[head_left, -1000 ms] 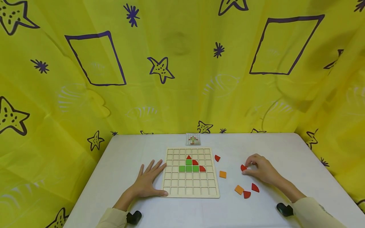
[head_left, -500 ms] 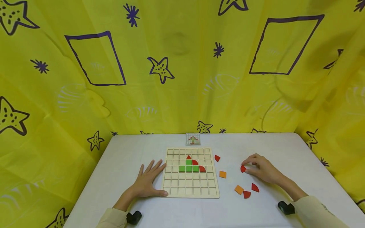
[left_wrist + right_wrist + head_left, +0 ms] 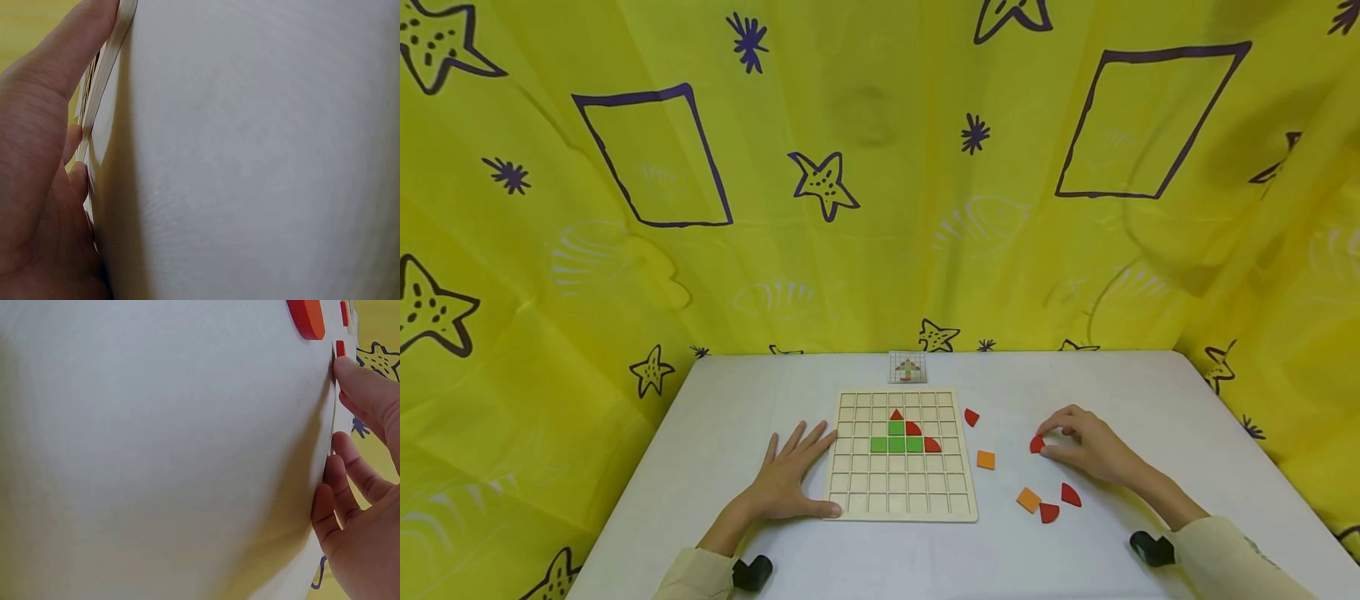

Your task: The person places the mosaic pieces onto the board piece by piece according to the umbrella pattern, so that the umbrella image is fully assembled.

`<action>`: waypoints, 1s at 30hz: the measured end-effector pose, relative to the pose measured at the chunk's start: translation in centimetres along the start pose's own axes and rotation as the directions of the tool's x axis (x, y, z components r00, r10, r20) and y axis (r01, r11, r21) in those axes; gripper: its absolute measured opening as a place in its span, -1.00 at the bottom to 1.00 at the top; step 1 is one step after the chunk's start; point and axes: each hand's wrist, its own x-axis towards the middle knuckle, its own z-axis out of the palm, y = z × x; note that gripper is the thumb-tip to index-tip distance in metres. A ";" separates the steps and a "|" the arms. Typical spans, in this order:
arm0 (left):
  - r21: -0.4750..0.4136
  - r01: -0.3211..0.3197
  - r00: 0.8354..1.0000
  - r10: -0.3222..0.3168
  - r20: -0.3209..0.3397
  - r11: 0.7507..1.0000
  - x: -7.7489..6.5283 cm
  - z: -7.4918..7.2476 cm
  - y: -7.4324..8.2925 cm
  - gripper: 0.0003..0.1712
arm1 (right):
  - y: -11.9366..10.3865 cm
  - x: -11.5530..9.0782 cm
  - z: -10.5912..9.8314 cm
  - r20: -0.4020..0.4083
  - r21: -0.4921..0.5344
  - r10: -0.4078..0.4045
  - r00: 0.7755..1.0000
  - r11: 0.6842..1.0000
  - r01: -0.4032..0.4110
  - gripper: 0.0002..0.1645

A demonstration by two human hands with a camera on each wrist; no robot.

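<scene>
The yellow curtain (image 3: 880, 258) is filling the upper frame, showing off printed stars, bursts, four-sided outlines and pale fish. Below it the white table (image 3: 850, 562) is spreading across the bottom, and the gridded board (image 3: 898, 504) is lying flat at lower centre. Here's the left hand (image 3: 786, 483), lower left of centre: its fingers are stretching out, spread and gripping nothing, the thumb touching the board's near-left corner. Over at lower right, the right hand (image 3: 1090, 447) is pinching a red piece (image 3: 1037, 444) between thumb and index finger, well apart from the board. The small card (image 3: 907, 367) is lying just above the board, bearing a coloured grid picture whose finer print is staying too tiny to read. On the board, four green squares (image 3: 897, 444) are sitting in cells, two red quarters (image 3: 932, 445) alongside, a red triangle (image 3: 897, 414) topping them. Between board and right hand, and below that hand, two orange squares (image 3: 986, 460) and three loose reds (image 3: 1071, 495) are lying scattered.
</scene>
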 end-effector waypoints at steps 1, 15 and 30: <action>0.000 0.001 1.000 -0.001 -0.001 1.000 0.0 0.0 0.0 0.39 | 0.0 0.0 0.0 0.000 0.000 -0.001 1.000 1.000 0.001 -0.76; -0.003 0.008 1.000 -0.008 -0.014 1.000 0.0 0.2 0.2 0.39 | -2.4 2.3 -0.2 -0.026 0.013 -0.083 0.996 0.996 0.084 -0.75; -0.008 0.001 1.000 -0.001 -0.030 1.000 -0.1 -0.1 0.4 0.38 | -6.6 6.6 0.8 -0.042 0.077 -0.164 0.986 0.983 0.167 -0.74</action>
